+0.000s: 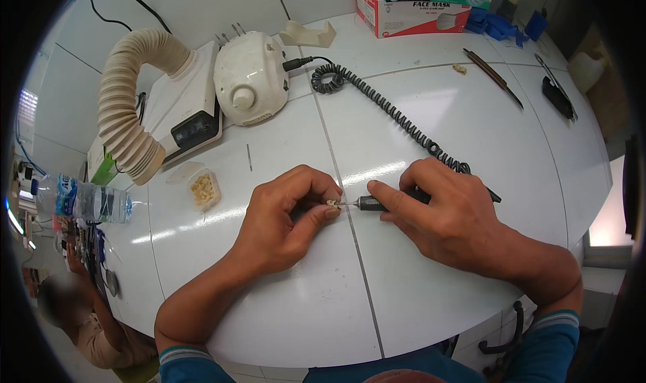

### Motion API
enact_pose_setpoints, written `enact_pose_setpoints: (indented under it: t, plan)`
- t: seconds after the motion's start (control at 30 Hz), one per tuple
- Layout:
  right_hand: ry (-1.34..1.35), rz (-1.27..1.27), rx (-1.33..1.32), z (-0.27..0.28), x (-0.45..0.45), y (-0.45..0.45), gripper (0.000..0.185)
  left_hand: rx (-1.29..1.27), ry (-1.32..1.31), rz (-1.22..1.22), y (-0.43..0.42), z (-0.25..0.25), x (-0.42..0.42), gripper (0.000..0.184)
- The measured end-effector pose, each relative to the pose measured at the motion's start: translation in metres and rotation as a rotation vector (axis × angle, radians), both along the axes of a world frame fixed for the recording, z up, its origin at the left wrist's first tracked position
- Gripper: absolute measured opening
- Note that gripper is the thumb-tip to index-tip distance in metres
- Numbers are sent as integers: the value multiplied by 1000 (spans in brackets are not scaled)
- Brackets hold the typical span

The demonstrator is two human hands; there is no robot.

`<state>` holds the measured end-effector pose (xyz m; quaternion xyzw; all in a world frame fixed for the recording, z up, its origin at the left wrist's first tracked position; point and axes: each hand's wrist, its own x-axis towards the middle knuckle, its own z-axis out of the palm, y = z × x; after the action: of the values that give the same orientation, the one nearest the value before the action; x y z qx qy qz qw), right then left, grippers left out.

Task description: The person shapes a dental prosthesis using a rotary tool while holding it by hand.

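Between the thumb and fingers of my left hand is a small cream, tooth-like dental piece. My right hand grips a dark rotary handpiece, pointing left. Its thin metal bur reaches the dental piece or sits right beside it; actual contact is too small to make out. A black coiled cord runs from behind the right hand up to a white control unit with a round knob. Left of my left hand, a clear little box contains several yellowish tooth-like pieces.
A ribbed hose arches over a white machine. One loose bur lies mid-table. Farther off are mask boxes, a brown carving tool and a pen. A water bottle and another person are at left.
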<state>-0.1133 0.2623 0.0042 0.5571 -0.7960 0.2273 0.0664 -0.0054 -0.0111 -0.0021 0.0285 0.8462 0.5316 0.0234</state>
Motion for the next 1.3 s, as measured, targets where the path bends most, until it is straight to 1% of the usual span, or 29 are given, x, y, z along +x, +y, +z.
enact_pose_setpoints:
  t: [0.37, 0.57, 0.83, 1.17, 1.3]
  plan:
    - [-10, 2, -6, 1, -2, 0, 37, -36, 86, -21, 0, -2, 1, 13]
    - [-35, -48, -21, 1, -2, 0, 38, 8, 99, 10, 3, -5, 1, 12]
    - [35, -60, 2, -1, -1, 0, 38, 13, 85, 13, 2, -7, 1, 12]
    - [52, -59, 24, -2, 1, 0, 37, -18, 52, 40, 4, -3, 1, 12]
    - [55, -59, 32, -1, 1, -1, 36, 10, 56, 49, 4, -6, 1, 11]
